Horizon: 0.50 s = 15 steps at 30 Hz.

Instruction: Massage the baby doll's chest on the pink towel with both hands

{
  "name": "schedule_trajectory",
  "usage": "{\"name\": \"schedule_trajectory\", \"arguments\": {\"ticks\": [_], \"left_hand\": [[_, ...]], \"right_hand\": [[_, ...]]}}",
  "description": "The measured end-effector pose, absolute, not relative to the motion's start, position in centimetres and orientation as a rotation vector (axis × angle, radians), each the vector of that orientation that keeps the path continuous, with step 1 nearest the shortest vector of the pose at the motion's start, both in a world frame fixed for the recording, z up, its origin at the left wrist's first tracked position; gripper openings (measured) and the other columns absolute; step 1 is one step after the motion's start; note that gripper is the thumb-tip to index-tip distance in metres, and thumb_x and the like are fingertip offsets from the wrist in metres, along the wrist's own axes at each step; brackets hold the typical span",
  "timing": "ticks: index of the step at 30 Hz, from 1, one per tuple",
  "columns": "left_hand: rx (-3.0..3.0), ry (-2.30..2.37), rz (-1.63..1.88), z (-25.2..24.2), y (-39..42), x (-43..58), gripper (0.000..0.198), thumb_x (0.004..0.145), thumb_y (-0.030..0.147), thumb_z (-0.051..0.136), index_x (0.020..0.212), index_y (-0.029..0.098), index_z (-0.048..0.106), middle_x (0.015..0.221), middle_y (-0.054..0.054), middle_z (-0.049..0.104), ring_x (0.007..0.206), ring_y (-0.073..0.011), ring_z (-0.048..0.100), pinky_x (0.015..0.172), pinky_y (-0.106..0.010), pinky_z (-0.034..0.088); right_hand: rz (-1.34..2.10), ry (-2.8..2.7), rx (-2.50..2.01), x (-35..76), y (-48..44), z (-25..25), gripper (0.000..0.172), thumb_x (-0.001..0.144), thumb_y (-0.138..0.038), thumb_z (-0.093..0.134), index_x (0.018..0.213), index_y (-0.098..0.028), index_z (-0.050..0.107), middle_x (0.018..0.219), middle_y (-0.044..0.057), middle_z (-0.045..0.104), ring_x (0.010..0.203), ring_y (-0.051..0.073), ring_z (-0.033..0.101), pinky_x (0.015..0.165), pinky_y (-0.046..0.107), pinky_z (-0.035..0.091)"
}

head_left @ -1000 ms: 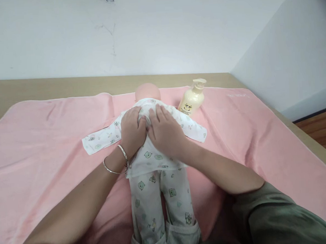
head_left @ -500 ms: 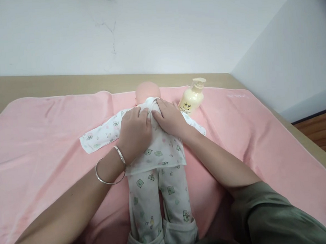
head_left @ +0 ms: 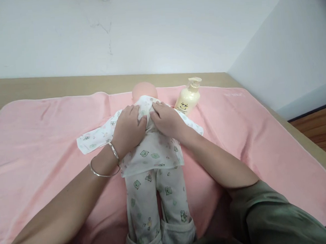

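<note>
A baby doll (head_left: 144,90) lies stretched out on a pink towel, its head at the far end. It wears a white printed top (head_left: 151,157) and matching trousers (head_left: 170,191) with turned-up cuffs. My left hand (head_left: 130,127) lies on the left side of the doll's upper back, fingers spread and thumb pointing inward. My right hand (head_left: 168,121) rests on the other side, palm down with fingers extended. Between the two thumbs the cloth is wrinkled. A silver bangle hangs on my left wrist. Neither hand grips anything; the doll's face is hidden.
A cream pump bottle (head_left: 187,98) stands by the doll's right-hand sleeve, close to my right hand. The pink towel (head_left: 43,144) covers most of the wooden surface (head_left: 67,85). A white wall (head_left: 157,34) rises behind, and another closes off the right.
Both hands have shifted slightly on the doll's upper back, and the thumbs sit a little further apart. The whole view has moved a little; the bottle and doll stay in place.
</note>
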<state>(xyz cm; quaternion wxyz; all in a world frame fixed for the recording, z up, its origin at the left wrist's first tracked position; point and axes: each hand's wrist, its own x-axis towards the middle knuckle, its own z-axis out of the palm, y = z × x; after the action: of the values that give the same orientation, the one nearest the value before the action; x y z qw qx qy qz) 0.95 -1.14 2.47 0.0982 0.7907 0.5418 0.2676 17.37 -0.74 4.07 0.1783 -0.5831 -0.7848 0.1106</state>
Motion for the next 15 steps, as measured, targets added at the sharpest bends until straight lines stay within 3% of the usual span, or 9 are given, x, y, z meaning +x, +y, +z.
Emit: {"name": "schedule_trajectory", "arguments": {"ticks": [4,10,12,15], "left_hand": [[2.359,1.550,0.850,3.0,-2.7,1.9,0.034,0.099,0.028,0.036,0.118,0.015,0.061,0.135,-0.020,0.062,0.134,-0.0345,0.053,0.122,-0.055,0.043],[2.170,1.558,0.822,3.3,-0.7,1.2,0.013,0.094,0.024,0.040,0.082,0.024,0.046,0.101,-0.011,0.066,0.101,-0.0284,0.059,0.102,-0.049,0.053],[2.165,1.568,0.817,2.9,0.2,0.9,0.017,0.095,0.027,0.038,0.079,0.025,0.042,0.095,-0.010,0.065,0.094,-0.0274,0.058,0.098,-0.048,0.052],[2.210,1.593,0.835,2.0,0.9,0.8,0.019,0.096,0.028,0.034,0.087,0.023,0.050,0.104,-0.013,0.067,0.100,-0.0287,0.058,0.102,-0.050,0.049]], "right_hand": [[0.242,-2.240,-1.748,18.1,0.7,4.0,0.054,0.107,-0.031,0.028,0.143,-0.001,0.057,0.153,0.022,0.061,0.143,0.039,0.054,0.123,0.055,0.042],[-0.028,-2.446,-1.600,16.0,-3.2,4.1,0.062,0.107,-0.028,0.032,0.153,0.013,0.042,0.159,0.034,0.049,0.151,0.043,0.046,0.128,0.056,0.036],[-0.029,-2.421,-1.621,15.4,-4.2,4.4,0.062,0.107,-0.027,0.034,0.155,0.011,0.041,0.160,0.033,0.048,0.153,0.042,0.044,0.130,0.053,0.034],[0.055,-2.377,-1.650,15.3,-4.1,4.8,0.059,0.106,-0.023,0.035,0.154,0.009,0.044,0.160,0.029,0.050,0.155,0.039,0.043,0.132,0.051,0.032]]}}
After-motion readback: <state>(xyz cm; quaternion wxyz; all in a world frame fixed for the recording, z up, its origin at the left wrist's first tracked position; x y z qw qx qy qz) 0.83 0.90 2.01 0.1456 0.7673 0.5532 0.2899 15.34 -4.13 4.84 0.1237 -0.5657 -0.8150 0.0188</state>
